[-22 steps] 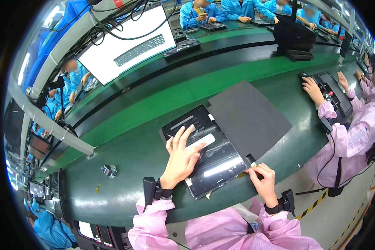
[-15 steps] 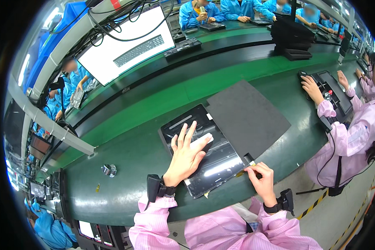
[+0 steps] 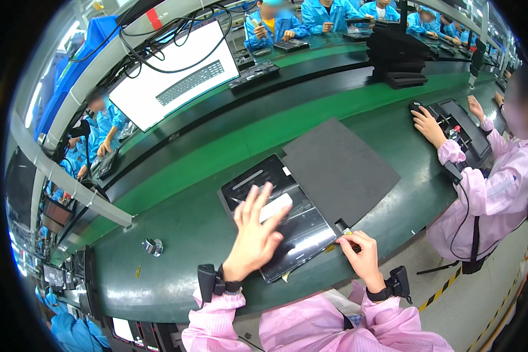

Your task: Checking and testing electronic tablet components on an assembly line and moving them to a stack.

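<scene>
A glossy black flat panel [image 3: 302,232], streaked with reflections, lies tilted on the green bench. My left hand [image 3: 253,237] is over its left part with the fingers spread. Between those fingers shows a white piece [image 3: 277,207]; whether they grip it or merely cover it is unclear. At the panel's right corner, my right hand [image 3: 362,252] pinches thumb and forefinger together beside a small yellow tab [image 3: 347,232]. What sits in the pinch is too small to make out. A dark grey sheet [image 3: 343,173] adjoins the panel's far right edge.
On the green bench [image 3: 182,281] stands a tape roll [image 3: 153,247] at left. A monitor [image 3: 176,76] showing a keyboard picture rises behind, below hanging cables. Black sheets [image 3: 398,58] are stacked farther back. A pink-sleeved co-worker [image 3: 484,182] handles a black device at right.
The whole view has shifted slightly, moving the bench things left and down in the picture. My left hand looks more blurred over the panel. My right hand stays pinched at the corner.
</scene>
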A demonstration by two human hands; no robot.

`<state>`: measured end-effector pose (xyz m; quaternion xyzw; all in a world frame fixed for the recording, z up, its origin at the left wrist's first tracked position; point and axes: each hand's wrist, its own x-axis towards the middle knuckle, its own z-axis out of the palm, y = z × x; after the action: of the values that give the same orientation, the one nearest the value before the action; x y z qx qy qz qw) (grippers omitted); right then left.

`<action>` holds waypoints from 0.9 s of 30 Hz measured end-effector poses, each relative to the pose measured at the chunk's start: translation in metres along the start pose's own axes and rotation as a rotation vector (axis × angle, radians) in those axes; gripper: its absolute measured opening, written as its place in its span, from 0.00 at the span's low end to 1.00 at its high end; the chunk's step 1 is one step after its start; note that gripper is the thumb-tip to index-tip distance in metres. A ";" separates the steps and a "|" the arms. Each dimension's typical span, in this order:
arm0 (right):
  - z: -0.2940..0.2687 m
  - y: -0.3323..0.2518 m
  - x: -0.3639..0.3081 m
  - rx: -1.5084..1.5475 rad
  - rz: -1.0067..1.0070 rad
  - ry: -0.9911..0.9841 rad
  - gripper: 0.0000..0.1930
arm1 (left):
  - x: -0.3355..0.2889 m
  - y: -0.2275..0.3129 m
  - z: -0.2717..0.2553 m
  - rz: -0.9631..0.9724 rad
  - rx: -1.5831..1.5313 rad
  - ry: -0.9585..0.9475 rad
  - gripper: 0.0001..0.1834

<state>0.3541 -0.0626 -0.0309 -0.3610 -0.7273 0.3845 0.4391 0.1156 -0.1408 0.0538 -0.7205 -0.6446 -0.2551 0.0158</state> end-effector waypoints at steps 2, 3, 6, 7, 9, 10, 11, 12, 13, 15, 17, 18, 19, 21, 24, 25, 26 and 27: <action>0.000 -0.003 0.000 0.026 0.037 0.003 0.04 | -0.004 0.018 0.000 0.041 0.008 -0.106 0.29; 0.000 -0.007 -0.001 -0.012 0.036 -0.011 0.04 | -0.007 0.025 0.001 0.051 0.010 -0.112 0.29; -0.002 -0.016 -0.004 -0.067 0.039 -0.033 0.05 | -0.012 0.027 -0.001 -0.025 0.098 -0.120 0.24; -0.001 -0.017 -0.005 -0.082 0.041 -0.037 0.05 | -0.008 0.021 -0.001 -0.063 0.100 -0.093 0.23; -0.002 -0.013 -0.007 -0.103 0.033 -0.030 0.05 | 0.001 0.007 0.005 -0.131 0.102 -0.106 0.22; -0.002 -0.012 -0.006 -0.114 0.016 -0.024 0.05 | 0.006 0.002 0.006 -0.143 0.112 -0.113 0.21; -0.002 -0.012 -0.005 -0.112 0.013 -0.025 0.05 | 0.010 -0.002 0.007 -0.148 0.139 -0.133 0.21; -0.001 -0.012 -0.006 -0.104 0.010 -0.021 0.04 | 0.012 -0.004 0.007 -0.149 0.140 -0.131 0.21; -0.001 -0.011 -0.007 -0.097 0.008 -0.015 0.04 | 0.014 -0.005 0.007 -0.145 0.155 -0.154 0.21; 0.000 -0.009 -0.006 -0.100 -0.005 -0.009 0.04 | 0.016 -0.007 0.008 -0.140 0.171 -0.177 0.21; 0.001 -0.009 -0.007 -0.103 -0.013 -0.003 0.04 | 0.016 -0.009 0.011 -0.113 0.212 -0.205 0.21; 0.001 -0.010 -0.007 -0.104 -0.020 -0.003 0.04 | 0.015 -0.010 0.012 -0.113 0.212 -0.205 0.21; 0.000 -0.009 -0.006 -0.106 -0.026 -0.002 0.04 | 0.015 -0.011 0.014 -0.120 0.225 -0.211 0.21; 0.000 -0.009 -0.006 -0.106 -0.033 -0.008 0.04 | 0.014 -0.010 0.014 -0.127 0.238 -0.216 0.20; -0.002 -0.009 -0.006 -0.108 -0.033 -0.008 0.04 | 0.015 0.001 0.002 -0.133 0.209 -0.137 0.21; -0.002 -0.009 -0.006 -0.103 -0.029 -0.011 0.04 | 0.015 0.006 -0.002 -0.138 0.186 -0.139 0.21; -0.003 -0.009 -0.007 -0.104 -0.028 -0.011 0.04 | 0.014 0.009 -0.003 -0.142 0.163 -0.141 0.22; -0.004 -0.009 -0.007 -0.107 -0.013 -0.015 0.04 | 0.011 0.010 -0.001 -0.100 0.163 -0.156 0.24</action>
<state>0.3589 -0.0712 -0.0244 -0.3764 -0.7526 0.3449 0.4160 0.1255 -0.1330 0.0616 -0.7014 -0.6977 -0.1456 0.0114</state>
